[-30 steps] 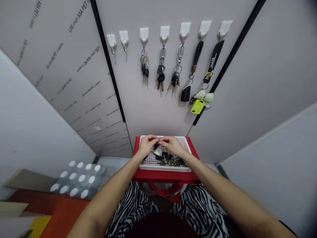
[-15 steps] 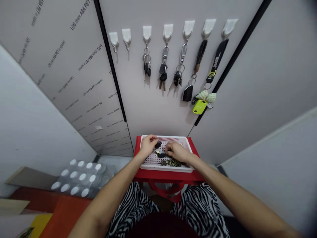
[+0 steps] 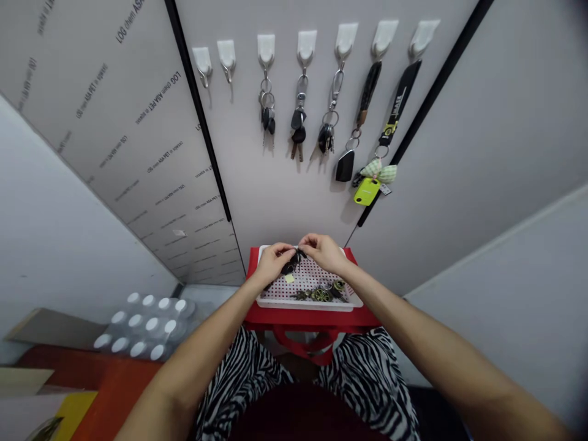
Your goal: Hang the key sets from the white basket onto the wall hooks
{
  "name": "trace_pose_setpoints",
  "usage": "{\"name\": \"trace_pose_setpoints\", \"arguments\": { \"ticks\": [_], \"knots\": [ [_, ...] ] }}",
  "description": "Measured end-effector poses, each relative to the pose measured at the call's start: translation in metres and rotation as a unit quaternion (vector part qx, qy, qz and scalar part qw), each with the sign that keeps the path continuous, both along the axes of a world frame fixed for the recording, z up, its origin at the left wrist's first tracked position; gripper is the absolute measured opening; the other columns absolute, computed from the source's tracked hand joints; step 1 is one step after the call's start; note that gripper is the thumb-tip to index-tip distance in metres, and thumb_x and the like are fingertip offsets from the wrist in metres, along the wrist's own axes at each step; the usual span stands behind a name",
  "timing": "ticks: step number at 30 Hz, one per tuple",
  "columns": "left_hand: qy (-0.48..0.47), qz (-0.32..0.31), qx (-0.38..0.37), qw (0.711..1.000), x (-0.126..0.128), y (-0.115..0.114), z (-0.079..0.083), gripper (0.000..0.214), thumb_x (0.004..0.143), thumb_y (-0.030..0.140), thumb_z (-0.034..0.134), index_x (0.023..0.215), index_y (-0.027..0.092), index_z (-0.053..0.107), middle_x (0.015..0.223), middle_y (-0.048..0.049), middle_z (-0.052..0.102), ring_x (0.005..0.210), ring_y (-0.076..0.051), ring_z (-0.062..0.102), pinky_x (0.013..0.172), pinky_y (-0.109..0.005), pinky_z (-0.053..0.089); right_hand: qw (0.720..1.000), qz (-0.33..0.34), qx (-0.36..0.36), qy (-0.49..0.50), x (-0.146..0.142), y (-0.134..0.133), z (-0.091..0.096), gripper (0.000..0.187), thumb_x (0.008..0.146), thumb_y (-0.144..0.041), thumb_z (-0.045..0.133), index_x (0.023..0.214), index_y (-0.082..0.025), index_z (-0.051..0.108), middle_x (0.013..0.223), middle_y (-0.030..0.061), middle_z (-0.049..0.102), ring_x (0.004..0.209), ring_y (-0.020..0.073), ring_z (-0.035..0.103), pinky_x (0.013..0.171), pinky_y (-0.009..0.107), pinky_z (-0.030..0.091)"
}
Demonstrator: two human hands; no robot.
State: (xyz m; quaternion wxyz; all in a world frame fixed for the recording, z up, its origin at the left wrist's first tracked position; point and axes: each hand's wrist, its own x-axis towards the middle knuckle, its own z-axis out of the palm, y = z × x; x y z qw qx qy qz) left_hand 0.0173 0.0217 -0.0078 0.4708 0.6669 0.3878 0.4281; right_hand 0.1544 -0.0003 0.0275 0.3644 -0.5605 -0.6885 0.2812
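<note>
Over the far left part of a white plastic basket [image 3: 312,305], my left hand [image 3: 274,260] is closed, its fingertips pinching a dark bunch of keys [image 3: 292,263]. My right hand [image 3: 325,252] is closed as well and pinches the top of that same bunch. Single keys are too small and too shaded to make out. Below the bunch a small pale yellow tag [image 3: 289,278] shows. Bronze-coloured ornamental pieces, perhaps a keychain [image 3: 321,294], lie along the basket's near side.
The basket rests on a red bag [image 3: 312,318] above my lap. On the wall ahead, several white hooks [image 3: 307,44] run in a row; the two leftmost [image 3: 226,55] are bare, the others carry key bunches [image 3: 298,125]. Capped bottles [image 3: 138,324] stand at the left.
My right hand has moved up and left to meet my left hand at the dark keys. The bunch is lifted, and more of the bronze-coloured pieces shows. The view has shifted slightly.
</note>
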Motion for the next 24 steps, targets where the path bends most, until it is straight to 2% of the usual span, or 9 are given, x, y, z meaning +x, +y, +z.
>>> {"name": "trace_pose_setpoints", "arguments": {
  "ticks": [5, 7, 11, 16, 20, 24],
  "knots": [
    [-0.055, -0.019, -0.011, 0.998, -0.012, 0.003, 0.013, 0.022, 0.057, 0.021, 0.053, 0.077, 0.013, 0.054, 0.071, -0.0017, 0.056, 0.062, -0.008, 0.049, 0.061, -0.020, 0.038, 0.995, -0.020, 0.003, 0.094, -0.016, 0.012, 0.017, 0.011, 0.060, -0.024, 0.044, 0.059, -0.014, 0.048, 0.051, -0.0028, 0.047, 0.046, 0.0059, 0.040, 0.046, 0.019, 0.032],
    [-0.077, -0.009, -0.019, 0.997, -0.018, 0.004, 0.019, 0.021, 0.057, 0.021, 0.053, 0.076, 0.013, 0.054, 0.069, -0.0019, 0.056, 0.062, -0.009, 0.049, 0.061, -0.020, 0.038, 0.993, -0.013, -0.005, 0.121, -0.022, 0.017, 0.022, 0.012, 0.059, -0.025, 0.045, 0.059, -0.014, 0.048, 0.051, -0.0029, 0.047, 0.045, 0.0058, 0.040, 0.046, 0.019, 0.032],
    [-0.140, 0.001, -0.088, 0.986, -0.028, 0.007, 0.030, 0.022, 0.056, 0.026, 0.054, 0.072, 0.011, 0.054, 0.062, -0.0011, 0.055, 0.057, -0.008, 0.048, 0.059, -0.021, 0.037, 0.988, -0.010, -0.008, 0.151, -0.030, 0.022, 0.027, 0.016, 0.058, -0.027, 0.047, 0.064, -0.013, 0.051, 0.054, -0.0017, 0.051, 0.048, 0.0069, 0.043, 0.048, 0.020, 0.035],
    [-0.216, -0.053, -0.170, 0.960, -0.039, 0.012, 0.043, 0.027, 0.054, 0.032, 0.056, 0.069, 0.010, 0.053, 0.060, -0.0016, 0.054, 0.053, -0.006, 0.048, 0.055, -0.019, 0.035, 0.987, 0.039, 0.004, 0.157, -0.036, 0.024, 0.029, 0.023, 0.059, -0.028, 0.048, 0.076, -0.014, 0.054, 0.074, 0.0031, 0.058, 0.068, 0.0114, 0.050, 0.067, 0.026, 0.038],
    [-0.232, -0.045, -0.153, 0.960, -0.049, 0.018, 0.060, 0.028, 0.054, 0.034, 0.057, 0.069, 0.010, 0.053, 0.060, -0.0014, 0.053, 0.053, -0.006, 0.047, 0.054, -0.018, 0.034, 0.980, 0.102, 0.025, 0.171, -0.048, 0.031, 0.038, 0.026, 0.061, -0.029, 0.047, 0.083, -0.015, 0.053, 0.082, 0.0043, 0.057, 0.075, 0.0121, 0.050, 0.072, 0.028, 0.037],
    [-0.223, -0.040, -0.104, 0.968, -0.065, 0.031, 0.092, 0.030, 0.054, 0.036, 0.056, 0.069, 0.010, 0.054, 0.061, -0.0024, 0.053, 0.055, -0.006, 0.046, 0.056, -0.019, 0.034, 0.976, 0.102, 0.060, 0.185, -0.067, 0.049, 0.063, 0.030, 0.061, -0.031, 0.047, 0.086, -0.016, 0.052, 0.079, 0.0043, 0.057, 0.069, 0.0118, 0.051, 0.063, 0.026, 0.040]
  ]
}}
